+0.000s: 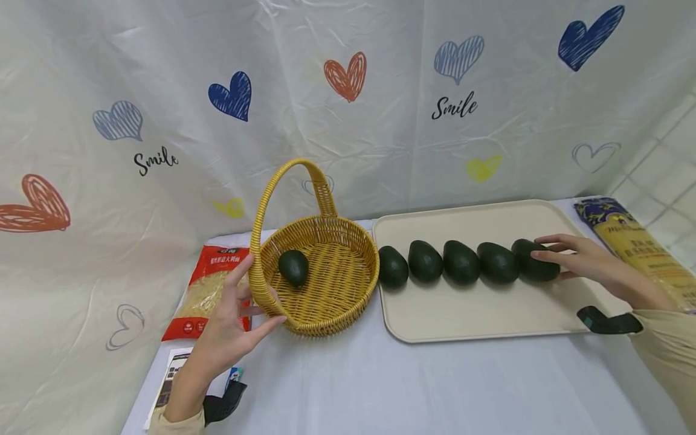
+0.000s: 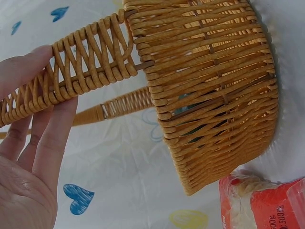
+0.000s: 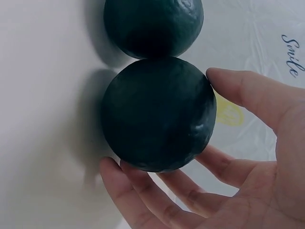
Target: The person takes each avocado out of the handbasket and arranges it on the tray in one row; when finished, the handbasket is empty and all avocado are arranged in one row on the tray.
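Observation:
A yellow wicker basket (image 1: 339, 275) with a tall arched handle (image 2: 90, 57) stands left of centre, one dark green avocado (image 1: 293, 268) inside it. My left hand (image 1: 225, 332) holds the handle low on its left side, thumb on one face and fingers on the other. On the beige tray (image 1: 478, 320) several avocados (image 1: 461, 263) lie in a row, side by side. At the row's right end, my right hand (image 1: 589, 260) has its thumb and fingers round the last avocado (image 3: 157, 117), which touches its neighbour.
Left of the basket lies a red pasta packet (image 1: 206, 290), with a white printed packet (image 1: 168, 377) nearer me. A yellow and purple pasta bag (image 1: 636, 241) lies right of the tray. Behind everything hangs a white curtain (image 1: 391, 151) with printed hearts.

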`<state>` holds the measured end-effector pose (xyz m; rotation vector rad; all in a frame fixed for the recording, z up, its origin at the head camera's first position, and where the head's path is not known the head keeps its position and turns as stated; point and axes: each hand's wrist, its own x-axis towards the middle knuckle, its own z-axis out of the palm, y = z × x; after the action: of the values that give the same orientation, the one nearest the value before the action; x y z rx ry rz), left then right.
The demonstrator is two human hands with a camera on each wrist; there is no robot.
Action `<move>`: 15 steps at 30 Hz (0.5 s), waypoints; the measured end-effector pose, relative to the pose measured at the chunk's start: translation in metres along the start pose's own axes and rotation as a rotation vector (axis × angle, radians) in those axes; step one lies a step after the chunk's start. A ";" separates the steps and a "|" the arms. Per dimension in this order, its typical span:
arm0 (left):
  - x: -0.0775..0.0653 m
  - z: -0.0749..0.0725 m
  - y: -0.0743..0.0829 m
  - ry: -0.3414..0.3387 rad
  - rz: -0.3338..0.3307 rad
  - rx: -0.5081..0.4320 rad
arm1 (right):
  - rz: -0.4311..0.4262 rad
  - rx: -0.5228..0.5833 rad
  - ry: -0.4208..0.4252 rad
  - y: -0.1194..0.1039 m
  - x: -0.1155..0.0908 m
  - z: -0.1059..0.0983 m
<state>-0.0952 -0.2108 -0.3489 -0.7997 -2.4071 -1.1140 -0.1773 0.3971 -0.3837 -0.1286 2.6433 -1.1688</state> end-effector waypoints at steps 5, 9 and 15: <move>0.000 0.000 0.000 -0.002 -0.005 -0.004 | -0.017 -0.015 -0.005 0.001 -0.001 -0.003; 0.001 -0.001 0.002 0.000 -0.001 0.012 | 0.014 -0.036 0.000 -0.001 0.000 -0.006; 0.000 -0.001 0.000 -0.005 -0.008 0.012 | 0.023 -0.133 0.062 -0.016 -0.003 -0.012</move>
<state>-0.0952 -0.2115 -0.3483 -0.7902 -2.4211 -1.1008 -0.1777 0.3950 -0.3635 -0.0862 2.7689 -1.0054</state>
